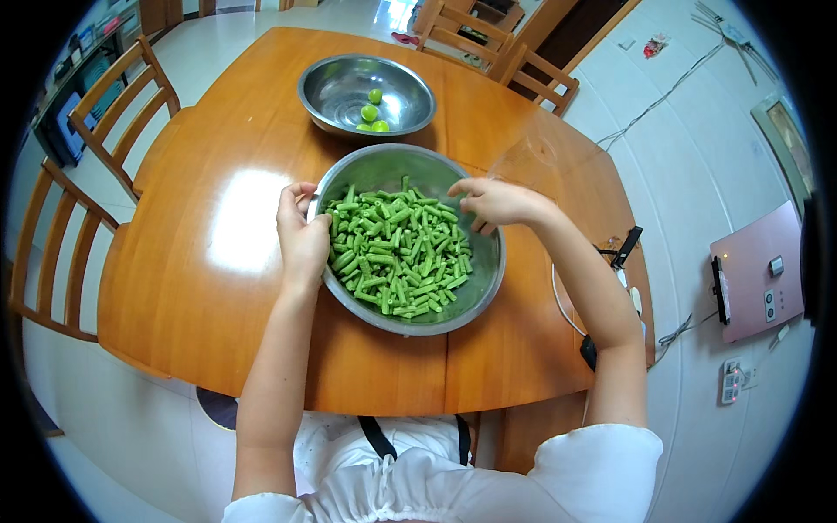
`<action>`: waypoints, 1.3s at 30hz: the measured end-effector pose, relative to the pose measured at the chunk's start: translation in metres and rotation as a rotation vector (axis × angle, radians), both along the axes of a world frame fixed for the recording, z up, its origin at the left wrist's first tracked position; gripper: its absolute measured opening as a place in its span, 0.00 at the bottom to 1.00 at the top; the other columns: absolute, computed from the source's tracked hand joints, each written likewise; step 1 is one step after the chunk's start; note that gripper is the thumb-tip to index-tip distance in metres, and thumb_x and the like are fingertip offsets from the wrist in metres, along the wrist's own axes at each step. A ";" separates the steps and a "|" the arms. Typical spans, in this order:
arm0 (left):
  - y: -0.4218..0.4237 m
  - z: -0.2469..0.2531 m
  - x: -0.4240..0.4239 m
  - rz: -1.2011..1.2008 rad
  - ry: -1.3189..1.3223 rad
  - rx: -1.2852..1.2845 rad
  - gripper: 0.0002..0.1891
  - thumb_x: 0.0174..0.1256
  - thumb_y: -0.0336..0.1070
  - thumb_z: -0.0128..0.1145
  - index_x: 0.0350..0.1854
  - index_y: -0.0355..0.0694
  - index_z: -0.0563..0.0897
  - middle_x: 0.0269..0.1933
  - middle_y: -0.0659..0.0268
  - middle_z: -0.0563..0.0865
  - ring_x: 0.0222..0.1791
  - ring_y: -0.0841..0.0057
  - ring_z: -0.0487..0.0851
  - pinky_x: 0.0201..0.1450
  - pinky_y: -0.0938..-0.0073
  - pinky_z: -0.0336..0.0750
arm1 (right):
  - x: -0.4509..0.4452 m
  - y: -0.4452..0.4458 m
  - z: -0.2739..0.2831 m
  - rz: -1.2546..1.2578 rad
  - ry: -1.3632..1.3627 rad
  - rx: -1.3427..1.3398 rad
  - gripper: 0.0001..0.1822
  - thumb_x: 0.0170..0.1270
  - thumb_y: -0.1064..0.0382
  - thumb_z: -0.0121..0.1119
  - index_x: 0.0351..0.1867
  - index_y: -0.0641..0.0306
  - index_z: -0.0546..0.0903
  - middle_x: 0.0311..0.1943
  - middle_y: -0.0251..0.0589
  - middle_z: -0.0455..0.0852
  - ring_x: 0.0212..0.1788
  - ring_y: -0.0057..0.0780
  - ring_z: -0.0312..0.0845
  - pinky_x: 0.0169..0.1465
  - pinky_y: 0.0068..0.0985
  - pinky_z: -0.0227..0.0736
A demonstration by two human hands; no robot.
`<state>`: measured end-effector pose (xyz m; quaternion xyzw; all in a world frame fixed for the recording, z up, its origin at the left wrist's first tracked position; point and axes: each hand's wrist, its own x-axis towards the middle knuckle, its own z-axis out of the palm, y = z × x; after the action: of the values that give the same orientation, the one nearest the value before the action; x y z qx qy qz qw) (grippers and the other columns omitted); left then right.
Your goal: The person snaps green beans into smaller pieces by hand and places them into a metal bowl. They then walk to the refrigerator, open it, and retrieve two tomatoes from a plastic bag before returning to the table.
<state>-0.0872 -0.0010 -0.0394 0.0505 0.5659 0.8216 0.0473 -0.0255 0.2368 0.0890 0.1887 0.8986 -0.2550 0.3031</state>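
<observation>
A stainless steel bowl (487,287) in front of me holds a heap of cut green bean pieces (399,248), piled toward its left side. The bowl looks slightly tilted, and whether its base touches the table is hidden. My left hand (302,235) grips the left rim, thumb on the inside and fingers around the outer edge. Over the right part of the bowl, my right hand (494,201) hangs with its fingers apart and curved downward, near the beans. Nothing shows between those fingers.
Behind stands a second steel bowl (333,82) with several green round fruits (369,113). A clear plastic container (523,160) sits right of it. Cables and a power adapter (588,353) lie along the right edge of the wooden table (163,274). Wooden chairs (124,118) flank the left side.
</observation>
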 end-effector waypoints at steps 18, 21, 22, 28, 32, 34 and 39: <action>-0.005 0.012 0.006 -0.005 -0.051 0.019 0.22 0.49 0.11 0.44 0.49 0.33 0.67 0.48 0.51 0.79 0.47 0.72 0.79 0.50 0.78 0.73 | 0.032 -0.031 0.008 0.643 0.099 0.083 0.20 0.68 0.62 0.47 0.60 0.64 0.71 0.53 0.51 0.77 0.53 0.47 0.76 0.58 0.36 0.71; -0.003 0.008 0.005 0.000 -0.042 0.010 0.21 0.50 0.11 0.44 0.49 0.33 0.67 0.48 0.51 0.79 0.48 0.73 0.78 0.50 0.77 0.72 | 0.031 -0.021 -0.005 0.121 -0.024 0.005 0.23 0.71 0.57 0.43 0.63 0.65 0.67 0.56 0.53 0.75 0.52 0.49 0.76 0.57 0.41 0.71; -0.002 0.007 0.005 0.001 -0.032 0.002 0.21 0.50 0.11 0.45 0.49 0.33 0.67 0.48 0.52 0.79 0.48 0.73 0.78 0.51 0.77 0.72 | 0.029 -0.023 -0.017 -0.075 -0.073 -0.142 0.23 0.72 0.55 0.42 0.63 0.66 0.66 0.56 0.54 0.74 0.51 0.49 0.76 0.55 0.42 0.73; -0.002 0.000 0.002 0.029 0.003 -0.054 0.20 0.50 0.12 0.45 0.47 0.34 0.68 0.46 0.54 0.79 0.46 0.73 0.78 0.50 0.77 0.71 | 0.002 -0.027 -0.050 -0.430 -0.150 -0.605 0.22 0.75 0.52 0.40 0.64 0.59 0.66 0.57 0.40 0.72 0.56 0.32 0.72 0.56 0.32 0.72; 0.001 0.002 0.003 0.023 0.004 -0.065 0.20 0.50 0.12 0.45 0.47 0.33 0.69 0.45 0.54 0.79 0.45 0.73 0.78 0.50 0.77 0.71 | -0.006 -0.049 -0.038 -0.138 0.032 -0.577 0.18 0.74 0.54 0.41 0.59 0.57 0.72 0.56 0.34 0.73 0.55 0.24 0.72 0.52 0.27 0.70; 0.001 0.000 0.003 0.025 0.003 -0.028 0.20 0.50 0.12 0.45 0.47 0.33 0.68 0.45 0.54 0.79 0.44 0.74 0.78 0.48 0.78 0.72 | 0.003 -0.067 -0.039 0.280 0.329 -0.280 0.16 0.72 0.58 0.43 0.56 0.59 0.72 0.54 0.41 0.74 0.56 0.34 0.71 0.58 0.30 0.66; -0.004 0.000 0.002 0.016 0.022 -0.034 0.21 0.50 0.11 0.46 0.47 0.36 0.67 0.43 0.54 0.80 0.39 0.75 0.81 0.39 0.80 0.76 | 0.042 -0.089 -0.014 0.671 0.321 0.106 0.16 0.66 0.63 0.48 0.54 0.59 0.74 0.51 0.52 0.74 0.54 0.49 0.73 0.57 0.39 0.69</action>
<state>-0.0857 -0.0054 -0.0398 0.0540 0.5805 0.8117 0.0352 0.0169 0.1482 0.0754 -0.1434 0.9584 -0.1212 0.2148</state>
